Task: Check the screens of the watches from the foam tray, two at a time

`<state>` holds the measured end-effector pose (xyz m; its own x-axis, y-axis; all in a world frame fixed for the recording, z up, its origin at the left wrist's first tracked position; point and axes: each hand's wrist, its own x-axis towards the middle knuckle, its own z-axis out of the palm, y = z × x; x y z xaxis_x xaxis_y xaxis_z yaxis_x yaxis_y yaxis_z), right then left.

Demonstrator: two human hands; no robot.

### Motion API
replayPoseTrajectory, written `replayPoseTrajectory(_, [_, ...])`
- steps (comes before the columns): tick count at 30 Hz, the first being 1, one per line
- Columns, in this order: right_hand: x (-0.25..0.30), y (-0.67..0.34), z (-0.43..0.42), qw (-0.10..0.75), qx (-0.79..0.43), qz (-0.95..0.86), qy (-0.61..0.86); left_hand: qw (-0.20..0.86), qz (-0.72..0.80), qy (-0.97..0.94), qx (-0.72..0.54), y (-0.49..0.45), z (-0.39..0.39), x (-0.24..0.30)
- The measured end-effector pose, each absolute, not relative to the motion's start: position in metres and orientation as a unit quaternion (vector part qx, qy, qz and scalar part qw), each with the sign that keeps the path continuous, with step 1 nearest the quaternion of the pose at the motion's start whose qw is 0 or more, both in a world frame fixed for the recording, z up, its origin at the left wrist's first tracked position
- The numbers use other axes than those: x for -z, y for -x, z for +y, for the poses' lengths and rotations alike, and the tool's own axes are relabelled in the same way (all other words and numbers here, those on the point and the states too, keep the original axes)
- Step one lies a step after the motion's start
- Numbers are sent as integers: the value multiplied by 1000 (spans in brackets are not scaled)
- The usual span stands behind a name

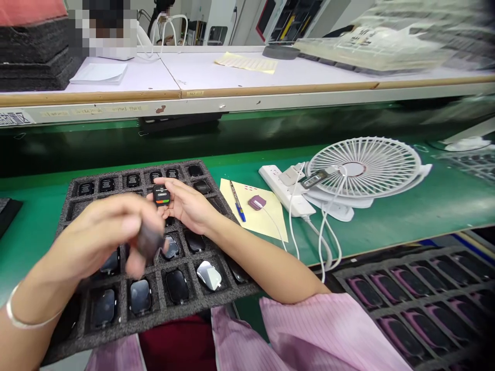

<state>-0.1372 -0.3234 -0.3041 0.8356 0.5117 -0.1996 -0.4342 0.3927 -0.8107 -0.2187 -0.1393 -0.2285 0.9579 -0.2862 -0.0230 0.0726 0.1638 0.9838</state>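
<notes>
In front of me a dark grey foam tray (154, 318) with square compartments holds several smartwatch bodies without straps. My right hand (189, 206) reaches over the tray and grips a smartwatch (161, 195) whose lit screen shows white text and an orange-green bar. Closer to me, my left hand (104, 232) has its fingers closed around a dark watch body (149, 242), blurred by motion. Along the back row, a few watches (133, 180) show lit text. The nearer ones, such as a glossy watch (209, 275), have blank screens. Both hands hide some middle compartments.
Right of the tray lie a yellow sheet (270, 221), a blue pen (237, 202) and a purple charger puck (257, 202). Beyond are a white power strip (284, 188), cables and a white fan (363, 167). Another watch tray (421, 293) is at lower right; a shelf (216, 93) spans the back.
</notes>
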Motion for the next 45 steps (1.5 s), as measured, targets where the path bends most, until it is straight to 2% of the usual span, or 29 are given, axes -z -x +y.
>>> replayPoseTrajectory(7, [310, 139, -329, 843, -234, -80, 478, 793, 39, -607, 23, 173, -153, 272])
replayPoseTrajectory(14, [307, 147, -335, 811, -174, -156, 536, 743, -25, -668, -37, 177, -146, 281])
replayPoseTrajectory(25, [306, 151, -336, 792, -168, -199, 552, 739, -72, -669, -38, 179, -148, 281])
replayPoseTrajectory(45, [305, 151, -336, 801, -161, -187, 545, 747, -44, -663, -20, 185, -152, 277])
